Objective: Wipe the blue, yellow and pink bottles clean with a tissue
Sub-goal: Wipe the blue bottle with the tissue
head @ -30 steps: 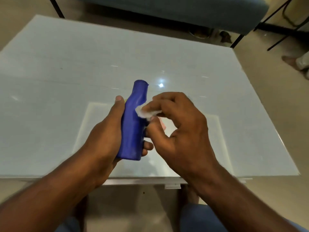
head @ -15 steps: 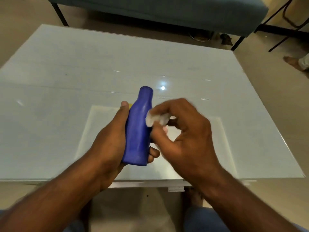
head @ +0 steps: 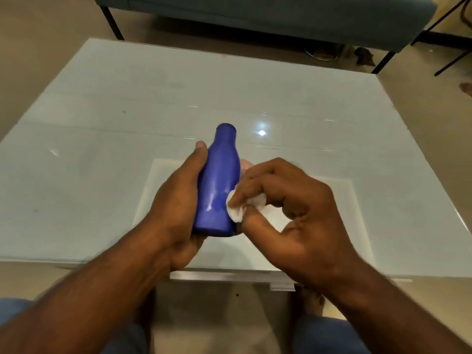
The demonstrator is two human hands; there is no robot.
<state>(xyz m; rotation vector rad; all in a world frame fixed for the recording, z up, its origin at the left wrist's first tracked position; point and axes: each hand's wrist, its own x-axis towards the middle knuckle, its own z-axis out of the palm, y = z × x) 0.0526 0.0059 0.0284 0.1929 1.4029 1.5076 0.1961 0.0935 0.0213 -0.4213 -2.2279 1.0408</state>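
Head view looks down on my two hands above the pale glossy glass tabletop [head: 102,159]; my left hand [head: 176,200] wraps around the smooth blue plastic bottle [head: 217,190], thumb along its left side, neck pointing away from me; my right hand [head: 288,208] pinches a small crumpled white tissue [head: 236,210] between thumb and fingertips, pressing it against the bottle's lower right side; a teal upholstered bench [head: 281,16] stands beyond the tabletop.

Blue bottle [head: 217,190], white tissue [head: 236,209], pale table [head: 102,149].
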